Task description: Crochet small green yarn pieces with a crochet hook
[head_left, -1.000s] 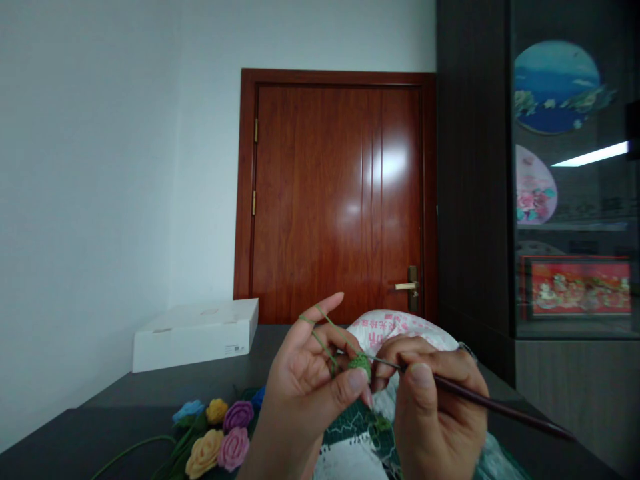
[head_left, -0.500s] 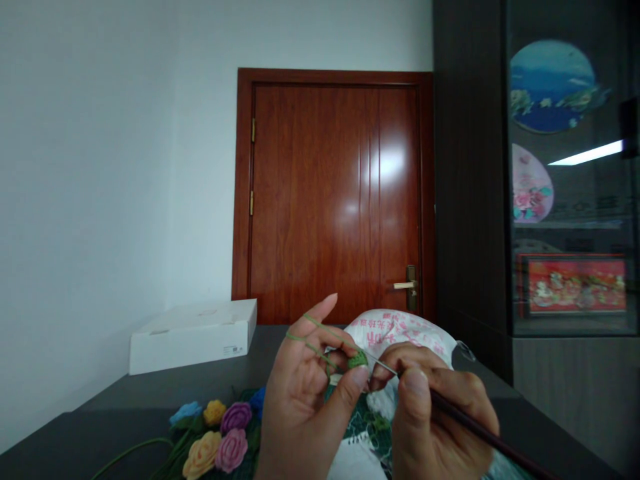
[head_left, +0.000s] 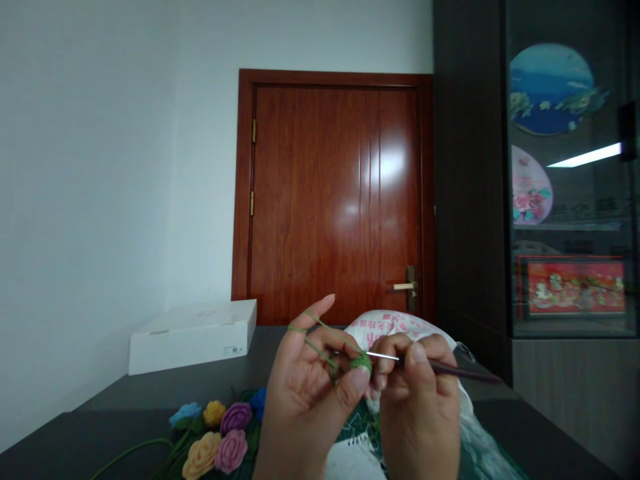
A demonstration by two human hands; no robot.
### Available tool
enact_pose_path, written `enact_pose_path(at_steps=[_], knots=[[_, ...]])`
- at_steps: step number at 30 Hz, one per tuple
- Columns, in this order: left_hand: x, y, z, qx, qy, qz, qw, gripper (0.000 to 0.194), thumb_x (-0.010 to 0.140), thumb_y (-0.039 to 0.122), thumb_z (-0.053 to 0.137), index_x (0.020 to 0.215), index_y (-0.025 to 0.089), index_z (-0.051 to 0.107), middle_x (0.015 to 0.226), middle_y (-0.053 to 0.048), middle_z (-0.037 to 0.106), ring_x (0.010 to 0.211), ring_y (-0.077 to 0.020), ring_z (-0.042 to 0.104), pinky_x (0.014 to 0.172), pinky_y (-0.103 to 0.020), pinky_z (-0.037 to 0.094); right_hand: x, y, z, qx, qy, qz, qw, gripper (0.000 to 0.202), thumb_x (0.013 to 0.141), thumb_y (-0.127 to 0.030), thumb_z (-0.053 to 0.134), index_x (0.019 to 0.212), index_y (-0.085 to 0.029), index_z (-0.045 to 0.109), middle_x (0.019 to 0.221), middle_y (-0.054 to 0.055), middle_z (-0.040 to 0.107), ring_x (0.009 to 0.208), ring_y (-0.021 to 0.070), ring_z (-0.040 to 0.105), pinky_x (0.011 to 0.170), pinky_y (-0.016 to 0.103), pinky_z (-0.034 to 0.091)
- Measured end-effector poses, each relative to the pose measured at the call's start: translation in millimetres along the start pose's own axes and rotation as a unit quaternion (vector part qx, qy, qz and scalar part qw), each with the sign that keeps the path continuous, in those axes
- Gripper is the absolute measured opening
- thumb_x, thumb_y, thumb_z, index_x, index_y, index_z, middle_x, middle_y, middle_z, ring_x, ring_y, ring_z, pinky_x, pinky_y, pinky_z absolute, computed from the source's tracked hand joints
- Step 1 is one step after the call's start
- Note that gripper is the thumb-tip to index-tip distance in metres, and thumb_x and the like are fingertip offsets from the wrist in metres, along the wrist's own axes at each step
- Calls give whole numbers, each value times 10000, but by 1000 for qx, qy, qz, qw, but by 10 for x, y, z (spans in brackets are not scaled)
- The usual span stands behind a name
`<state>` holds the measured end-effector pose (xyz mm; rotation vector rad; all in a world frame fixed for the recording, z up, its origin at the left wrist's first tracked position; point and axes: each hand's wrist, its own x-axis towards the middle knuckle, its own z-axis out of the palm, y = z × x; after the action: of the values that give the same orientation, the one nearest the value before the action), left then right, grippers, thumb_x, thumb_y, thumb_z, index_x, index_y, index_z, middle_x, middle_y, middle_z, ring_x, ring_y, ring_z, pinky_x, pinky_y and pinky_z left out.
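Between the thumb and fingers of my left hand (head_left: 313, 390) is pinched a small green crochet piece (head_left: 361, 362). Green yarn (head_left: 320, 321) loops round the raised index finger of that hand and runs down to the piece. My right hand (head_left: 420, 400) grips a crochet hook (head_left: 440, 367) with a dark handle and a thin metal shaft. The hook now lies nearly level, and its tip meets the top edge of the green piece. Whether the tip is inside a stitch is too small to tell.
Crocheted flowers (head_left: 231, 450) in several colours lie at the left on the dark table (head_left: 85, 430). Behind them stands a white box (head_left: 193, 337). A white plastic bag (head_left: 400, 323) with pink print and a spiral notepad (head_left: 353, 460) lie around my hands.
My right hand has turned, bringing the hook from a steep slant to almost level. My left hand keeps its hold on the green piece and has barely shifted.
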<state>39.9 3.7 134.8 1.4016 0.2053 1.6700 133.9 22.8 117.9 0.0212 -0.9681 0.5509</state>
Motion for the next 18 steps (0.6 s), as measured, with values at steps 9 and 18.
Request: enact_pose_path(at_steps=[9,18], knots=[[-52,-42,55,121,69,115,984,562,820,66,751,1320,286,618,870,-5,698,776,-156,660,709,-260,586,4,-42,-52,-57,6,-8,998,234,1010,-245,555,782,-231,502,652,-39,637,543,117,613,491,211,492],[-73,-43,70,74,98,51,991,655,803,99,782,1396,249,546,861,-11,724,804,-175,687,731,-281,601,-126,7,-36,-207,28,-242,947,94,965,-153,598,924,-228,637,748,-5,676,653,168,653,571,326,515]])
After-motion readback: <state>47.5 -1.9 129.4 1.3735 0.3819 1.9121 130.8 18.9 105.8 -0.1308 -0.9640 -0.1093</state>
